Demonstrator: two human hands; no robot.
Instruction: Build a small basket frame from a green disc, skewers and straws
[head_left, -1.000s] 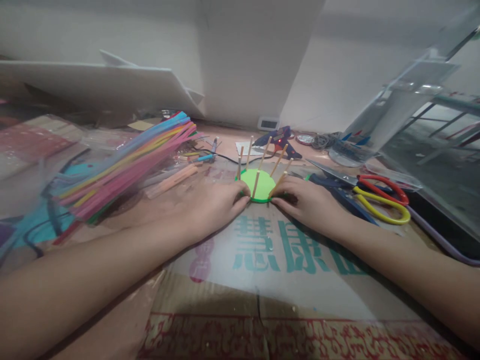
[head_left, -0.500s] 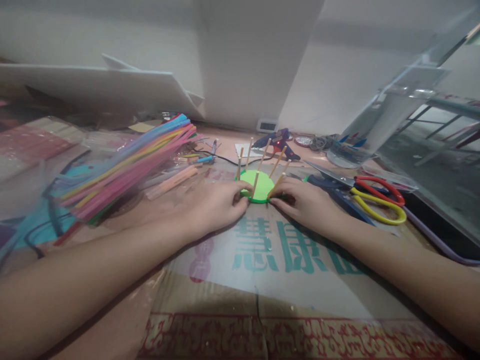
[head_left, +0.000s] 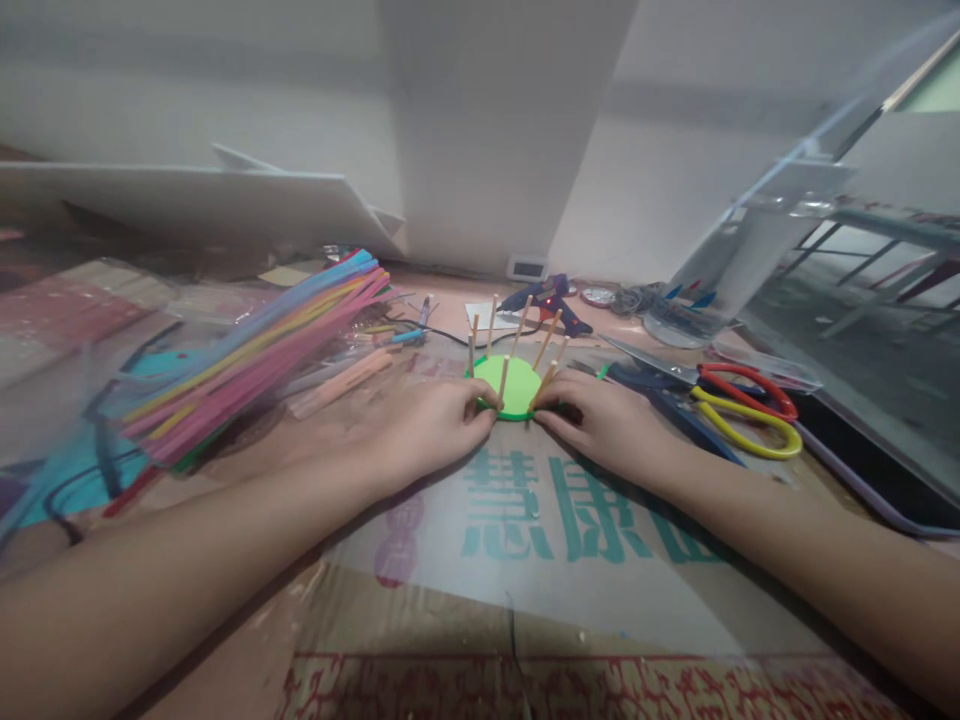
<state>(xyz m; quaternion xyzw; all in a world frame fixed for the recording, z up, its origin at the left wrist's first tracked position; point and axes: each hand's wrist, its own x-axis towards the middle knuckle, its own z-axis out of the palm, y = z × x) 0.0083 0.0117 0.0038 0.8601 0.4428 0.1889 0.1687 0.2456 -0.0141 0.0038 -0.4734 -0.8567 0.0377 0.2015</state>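
A round light-green disc [head_left: 512, 376] with a darker green rim lies on the printed cardboard in front of me. Several thin wooden sticks [head_left: 523, 326] stand up around its edge, some leaning outward. My left hand [head_left: 446, 418] pinches the disc's near left edge between thumb and fingers, close to the base of one stick. At the near right edge, my right hand [head_left: 589, 410] has its fingertips closed at the rim, touching the foot of another stick. The hands cover parts of the rim.
Left lies a bundle of colourful pipe cleaners [head_left: 255, 360]. Behind the disc is a glue gun [head_left: 551, 303] with a red light. To the right are scissors [head_left: 742, 405] with red and yellow handles, a phone [head_left: 870, 460] and a clear container [head_left: 694, 310]. Cardboard [head_left: 420, 630] covers the tabletop.
The whole scene sits slightly lower in the picture, as the camera view has tilted up a little. Both hands keep their hold at the disc's edge.
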